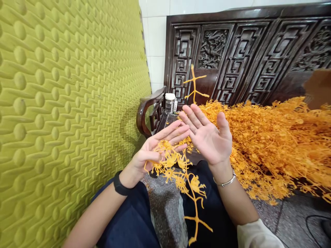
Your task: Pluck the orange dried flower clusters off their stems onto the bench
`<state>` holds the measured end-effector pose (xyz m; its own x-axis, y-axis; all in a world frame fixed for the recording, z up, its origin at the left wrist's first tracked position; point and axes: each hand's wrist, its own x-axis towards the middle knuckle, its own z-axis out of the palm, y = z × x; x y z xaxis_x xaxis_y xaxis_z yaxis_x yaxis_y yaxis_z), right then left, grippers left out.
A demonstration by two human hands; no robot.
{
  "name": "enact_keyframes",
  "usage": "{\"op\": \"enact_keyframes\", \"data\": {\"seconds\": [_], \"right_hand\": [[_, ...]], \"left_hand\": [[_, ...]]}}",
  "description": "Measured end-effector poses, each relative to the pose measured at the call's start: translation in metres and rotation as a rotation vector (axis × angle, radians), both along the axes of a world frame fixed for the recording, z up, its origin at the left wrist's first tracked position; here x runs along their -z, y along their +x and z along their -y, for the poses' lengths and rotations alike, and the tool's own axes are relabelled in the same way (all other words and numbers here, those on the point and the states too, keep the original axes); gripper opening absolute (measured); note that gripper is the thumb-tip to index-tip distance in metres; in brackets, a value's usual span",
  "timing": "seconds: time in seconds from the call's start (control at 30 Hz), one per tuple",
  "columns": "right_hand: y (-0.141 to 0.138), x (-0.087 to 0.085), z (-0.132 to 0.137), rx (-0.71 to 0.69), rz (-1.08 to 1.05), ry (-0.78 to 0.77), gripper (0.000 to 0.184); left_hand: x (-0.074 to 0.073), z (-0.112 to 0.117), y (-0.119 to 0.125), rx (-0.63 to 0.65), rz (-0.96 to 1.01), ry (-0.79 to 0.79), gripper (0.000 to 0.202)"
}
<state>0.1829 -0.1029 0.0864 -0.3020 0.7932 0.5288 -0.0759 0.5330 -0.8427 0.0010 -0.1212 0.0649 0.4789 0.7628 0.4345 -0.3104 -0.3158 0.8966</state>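
My left hand (157,146) is palm up over my lap, thumb pinching an orange plastic sprig (181,175) of small flower-shaped parts that hangs down between my knees. My right hand (209,136) is open beside it, palm facing left, fingers stretched and touching the left fingertips, holding nothing. A single bare orange stem (194,84) is in the air above my right hand, in front of the bench back. A big heap of the same orange sprigs (274,141) lies to the right.
A green textured foam mat (64,103) stands close on the left. A dark carved wooden bench (245,51) is ahead, with a small white-capped clear jar (170,102) near its armrest. Speckled stone floor (165,206) shows below. A brown cardboard piece (319,86) sits at far right.
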Motion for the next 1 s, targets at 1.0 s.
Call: {"op": "enact_keyframes", "data": {"seconds": [1.0], "right_hand": [[-0.008, 0.011, -0.007, 0.076, 0.374, 0.366, 0.023]], "left_hand": [[0.006, -0.021, -0.001, -0.243, 0.096, -0.168, 0.053]]}}
